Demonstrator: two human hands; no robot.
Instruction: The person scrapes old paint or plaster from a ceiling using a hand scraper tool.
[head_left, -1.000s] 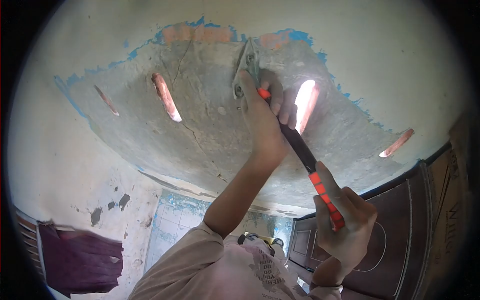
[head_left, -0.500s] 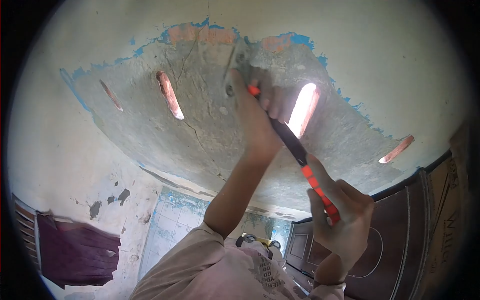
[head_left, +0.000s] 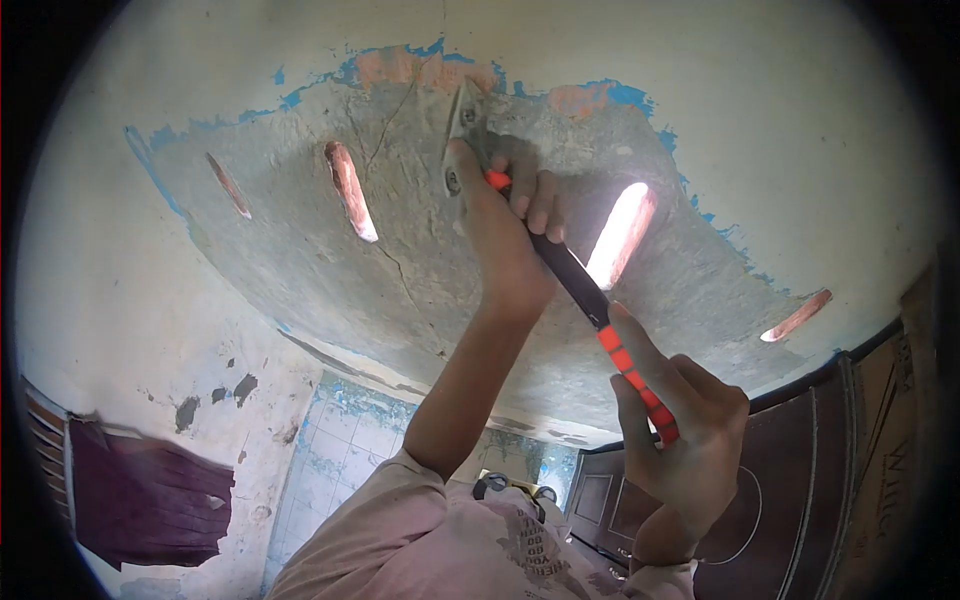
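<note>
Currently scraper (head_left: 575,276) slants past bright slot (head_left: 624,235), long axis up-left to blade (head_left: 467,113); left hand (head_left: 500,222), nearer blade, grips scraper left of slot; right hand (head_left: 692,430) holds orange grip (head_left: 621,357) below slot

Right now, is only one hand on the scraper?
No, the left hand grips the scraper near its head, the right hand its handle.

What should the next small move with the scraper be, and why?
Probably a short upward push of the scraper. Its tip appears near the lower border of the salmon patch, with ragged blue paint close by. The left hand grips near the head and the right hand holds the handle, so it seems well supported. Contact with the grey surface is hard to tell.
</note>
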